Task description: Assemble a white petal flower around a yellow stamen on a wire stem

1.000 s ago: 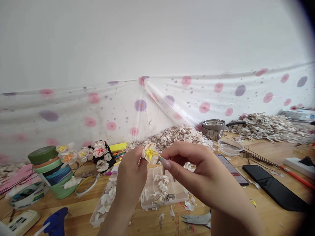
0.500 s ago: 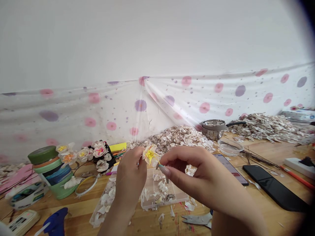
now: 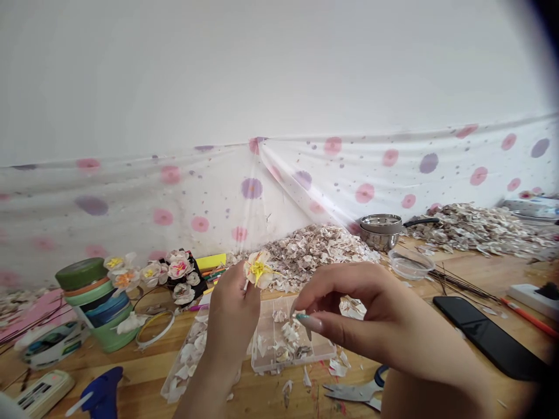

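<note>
My left hand (image 3: 233, 317) is closed around the base of a handmade flower (image 3: 258, 269) with pale petals and yellow stamens. The flower faces me above the fist; its stem is hidden. My right hand (image 3: 362, 317) is held to the right, over a clear compartment box (image 3: 321, 346) with white petal-like flakes in it. Thumb and forefinger are pinched together, apart from the flower. Whether something small sits between the fingertips is hard to make out. A second clear tray of white petals (image 3: 187, 355) lies partly behind my left wrist.
Scissors (image 3: 353, 391) lie near the front. A black phone (image 3: 484, 334) and thin wires (image 3: 467, 284) lie right. Finished flowers (image 3: 179, 267) and a stack of tape rolls (image 3: 98, 305) stand left, near a blue glue gun (image 3: 102, 393). Behind are flake heaps (image 3: 321, 250) and metal pans (image 3: 379, 230).
My right hand has drawn away from the flower, rightward and down toward the compartment box, fingers still pinched. My left hand keeps the flower, which has tilted slightly and risen a little.
</note>
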`<action>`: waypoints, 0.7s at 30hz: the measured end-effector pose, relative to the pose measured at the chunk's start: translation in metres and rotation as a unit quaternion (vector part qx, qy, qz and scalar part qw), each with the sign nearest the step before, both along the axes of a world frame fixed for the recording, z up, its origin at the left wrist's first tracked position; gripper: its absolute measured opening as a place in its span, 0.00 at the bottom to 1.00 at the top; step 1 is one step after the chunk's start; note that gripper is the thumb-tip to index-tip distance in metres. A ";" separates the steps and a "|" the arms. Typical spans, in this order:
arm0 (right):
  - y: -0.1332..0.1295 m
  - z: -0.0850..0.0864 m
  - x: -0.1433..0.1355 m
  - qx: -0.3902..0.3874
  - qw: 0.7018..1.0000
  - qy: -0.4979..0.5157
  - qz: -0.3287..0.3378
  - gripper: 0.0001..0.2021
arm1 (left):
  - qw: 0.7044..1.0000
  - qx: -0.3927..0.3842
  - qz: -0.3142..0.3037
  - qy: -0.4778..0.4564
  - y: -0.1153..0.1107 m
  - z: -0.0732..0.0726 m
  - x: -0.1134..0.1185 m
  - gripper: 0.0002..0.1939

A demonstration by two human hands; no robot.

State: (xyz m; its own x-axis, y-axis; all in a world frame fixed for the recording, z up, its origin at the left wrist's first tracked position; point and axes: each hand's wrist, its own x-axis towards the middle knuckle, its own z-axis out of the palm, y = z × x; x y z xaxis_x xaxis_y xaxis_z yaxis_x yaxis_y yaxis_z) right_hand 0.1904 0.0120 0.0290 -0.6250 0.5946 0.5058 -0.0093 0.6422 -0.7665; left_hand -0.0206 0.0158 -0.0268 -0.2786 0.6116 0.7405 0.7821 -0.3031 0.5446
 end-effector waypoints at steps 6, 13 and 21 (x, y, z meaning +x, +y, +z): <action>0.005 -0.002 -0.001 -0.001 1.000 0.020 -0.011 0.07 | 0.999 0.012 -0.039 -0.024 0.002 -0.006 -0.001 0.09; 0.003 -0.002 -0.012 0.016 0.999 0.021 -0.040 0.07 | 0.998 0.028 -0.050 -0.007 0.001 -0.007 0.001 0.06; -0.001 -0.005 -0.018 0.042 0.997 0.034 -0.060 0.08 | 0.999 0.030 -0.023 0.020 0.003 -0.010 -0.001 0.08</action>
State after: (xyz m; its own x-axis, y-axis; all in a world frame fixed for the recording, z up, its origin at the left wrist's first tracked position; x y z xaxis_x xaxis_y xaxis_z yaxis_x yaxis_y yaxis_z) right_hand 0.1727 0.0106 0.0241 -0.5144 0.6173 0.5952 0.0212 0.7030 -0.7109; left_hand -0.0213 0.0190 -0.0367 -0.2214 0.5766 0.7865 0.7872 -0.3703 0.4931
